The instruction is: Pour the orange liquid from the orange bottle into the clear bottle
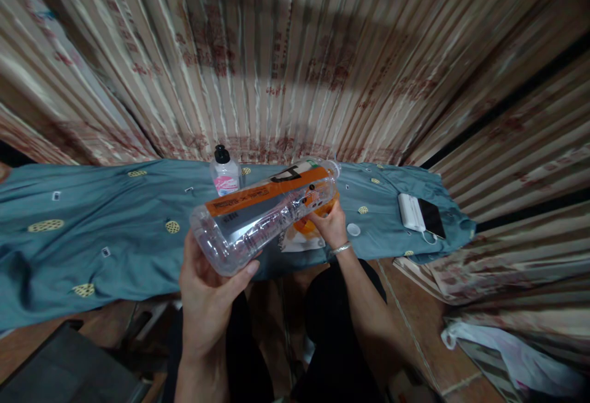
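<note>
A large clear plastic bottle [271, 212] with an orange and grey label is held up at a slant, its neck toward the right. My left hand [207, 295] cups its base from below, thumb along the near side. My right hand [332, 226], with a silver bracelet at the wrist, is closed against the underside near the neck; its fingertips are hidden. Partly covered by the bottle and that hand, an orange and white packet [302, 242] shows on the cloth. Just right of the hand lies a small whitish round cap [353, 230].
A teal patterned cloth [138, 225] covers the long narrow table. Behind the held bottle stands a small bottle [225, 176] with a black top. A white power bank [411, 211] and a dark phone [431, 217] lie at the right. Curtains [286, 71] hang behind.
</note>
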Demonstrator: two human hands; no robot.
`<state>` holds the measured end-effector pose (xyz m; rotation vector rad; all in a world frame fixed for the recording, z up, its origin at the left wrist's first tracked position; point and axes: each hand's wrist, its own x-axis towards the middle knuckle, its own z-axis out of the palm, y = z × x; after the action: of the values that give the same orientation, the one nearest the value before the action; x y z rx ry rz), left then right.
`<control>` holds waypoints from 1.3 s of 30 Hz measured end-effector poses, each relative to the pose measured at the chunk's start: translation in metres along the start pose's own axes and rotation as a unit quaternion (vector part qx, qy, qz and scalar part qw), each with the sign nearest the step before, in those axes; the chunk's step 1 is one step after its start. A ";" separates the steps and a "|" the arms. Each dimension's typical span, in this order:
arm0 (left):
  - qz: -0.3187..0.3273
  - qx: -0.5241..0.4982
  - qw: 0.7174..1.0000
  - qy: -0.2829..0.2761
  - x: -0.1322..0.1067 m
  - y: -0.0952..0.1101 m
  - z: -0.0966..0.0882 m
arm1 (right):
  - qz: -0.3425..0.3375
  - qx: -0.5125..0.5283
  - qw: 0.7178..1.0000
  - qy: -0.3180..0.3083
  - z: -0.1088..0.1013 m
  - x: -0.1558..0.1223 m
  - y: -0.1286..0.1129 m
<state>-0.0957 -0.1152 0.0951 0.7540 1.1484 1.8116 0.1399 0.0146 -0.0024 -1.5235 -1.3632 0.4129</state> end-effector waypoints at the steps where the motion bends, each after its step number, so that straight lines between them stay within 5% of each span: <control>1: 0.000 -0.001 1.000 -0.001 0.000 0.000 0.000 | 0.001 0.000 1.000 0.000 0.000 0.000 0.000; 39: 0.009 0.019 1.000 -0.005 -0.002 -0.002 -0.003 | 0.020 0.005 1.000 -0.012 -0.001 0.001 -0.005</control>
<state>-0.0967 -0.1174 0.0922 0.7971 1.1768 1.8019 0.1382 0.0140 0.0029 -1.5431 -1.3499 0.4646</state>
